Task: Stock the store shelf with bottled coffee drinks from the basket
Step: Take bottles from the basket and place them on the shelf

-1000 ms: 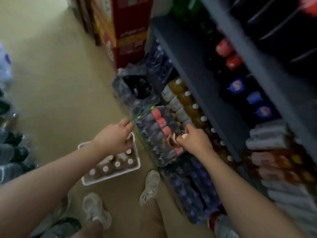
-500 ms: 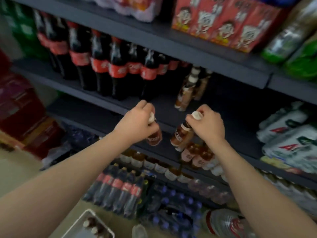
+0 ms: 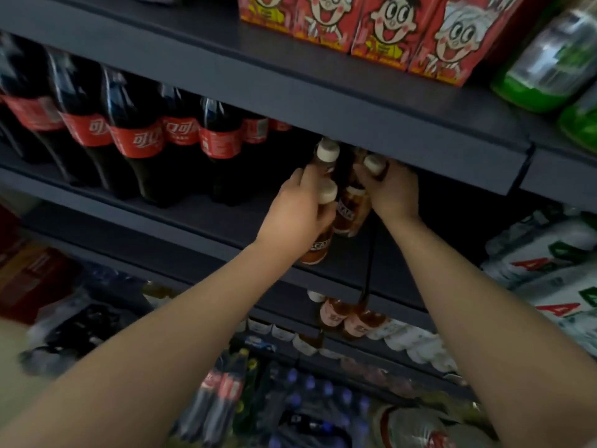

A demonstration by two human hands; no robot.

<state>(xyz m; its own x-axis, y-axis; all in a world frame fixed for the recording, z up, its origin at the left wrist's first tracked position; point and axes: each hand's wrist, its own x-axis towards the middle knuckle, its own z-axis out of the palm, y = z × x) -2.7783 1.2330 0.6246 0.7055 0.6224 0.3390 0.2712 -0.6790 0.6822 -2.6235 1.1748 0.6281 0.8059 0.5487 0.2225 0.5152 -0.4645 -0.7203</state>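
Observation:
My left hand (image 3: pixel 295 216) grips a brown coffee bottle (image 3: pixel 315 250) with a white cap, holding it over the front of the dark grey middle shelf (image 3: pixel 226 227). My right hand (image 3: pixel 394 194) grips a second coffee bottle (image 3: pixel 350 213) near its cap, tilted, just right of the first. Behind them, under the shelf above, another white-capped coffee bottle (image 3: pixel 327 152) stands further back. The basket is out of view.
Large cola bottles (image 3: pixel 139 140) fill the left of the same shelf. Red cartoon-face cartons (image 3: pixel 381 30) and green bottles (image 3: pixel 549 66) sit on the shelf above. White-and-green packs (image 3: pixel 549 263) lie at the right. More coffee bottles (image 3: pixel 339 315) stand on the lower shelf, with wrapped bottle packs (image 3: pixel 290 399) below them.
The view swung up from the floor basket to the shelves. Both hands rose with a coffee bottle each and moved in over the middle shelf.

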